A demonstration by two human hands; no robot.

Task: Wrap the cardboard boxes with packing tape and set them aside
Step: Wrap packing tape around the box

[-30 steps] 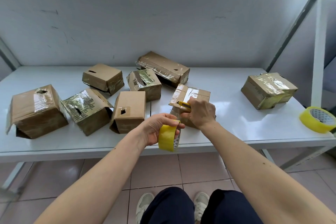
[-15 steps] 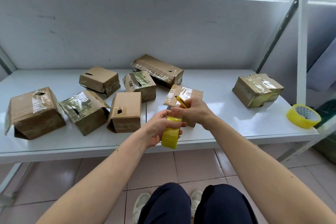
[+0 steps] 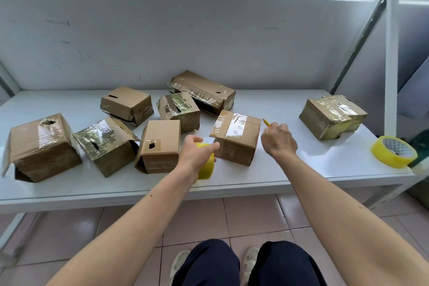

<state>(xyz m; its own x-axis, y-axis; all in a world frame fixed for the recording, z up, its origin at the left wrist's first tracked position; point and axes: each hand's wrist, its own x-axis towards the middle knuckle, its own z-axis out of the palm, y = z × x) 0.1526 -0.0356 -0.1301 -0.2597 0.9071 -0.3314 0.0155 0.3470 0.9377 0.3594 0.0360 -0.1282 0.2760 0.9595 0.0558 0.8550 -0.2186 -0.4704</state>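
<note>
My left hand (image 3: 196,155) grips a yellow roll of packing tape (image 3: 207,165) just above the white table (image 3: 290,174), left of a small cardboard box (image 3: 236,138) with a clear tape strip across its top. My right hand (image 3: 278,139) is curled round a yellow cutter (image 3: 266,122), whose tip sticks out past the fingers, to the right of that box. Neither hand touches the box. Several other cardboard boxes, some with tape on them, lie to the left and behind, among them a plain box (image 3: 161,145) beside my left hand.
A taped box (image 3: 332,115) sits apart at the right. A second yellow tape roll (image 3: 393,151) lies near the table's right edge. A metal shelf post (image 3: 391,58) rises at the right. Tiled floor and my feet show below the table's front edge.
My hands have parted: the left carried the tape roll forward and left of the box, the right swung out to the right with the cutter. The box is uncovered now.
</note>
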